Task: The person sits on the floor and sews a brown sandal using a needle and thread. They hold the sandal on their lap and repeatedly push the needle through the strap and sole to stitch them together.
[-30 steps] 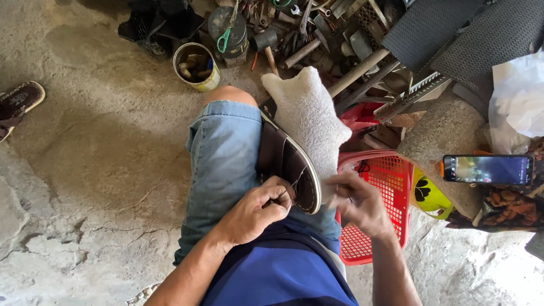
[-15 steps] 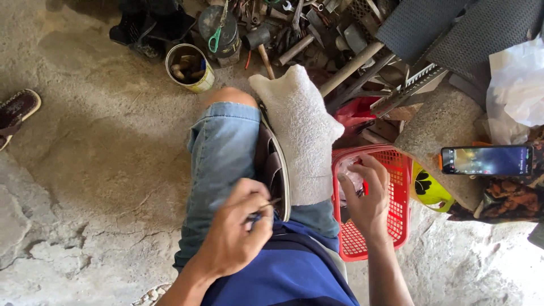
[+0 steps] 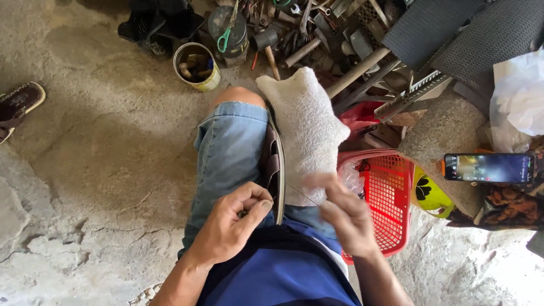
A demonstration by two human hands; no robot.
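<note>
A brown sandal (image 3: 276, 164) stands on edge between my thighs, next to a white towel (image 3: 306, 127) draped over my right leg. My left hand (image 3: 232, 226) pinches a thin metal tool against the sandal's near end, fingers closed on it. My right hand (image 3: 343, 212), blurred with motion, is just right of the sandal and holds a fine thread that runs back to the sole. Denim shorts (image 3: 226, 158) cover my left thigh.
A red plastic basket (image 3: 391, 198) sits at my right. A phone (image 3: 490, 168) lies on a stone block. A tin can (image 3: 196, 66) and a heap of hammers and metal tools (image 3: 306, 34) lie ahead. Another sandal (image 3: 20, 105) rests at far left.
The sandal has turned from sole-up to on edge. My right hand came down from the basket rim to beside the sandal, pulling the thread. My left hand stayed at the sandal's near end.
</note>
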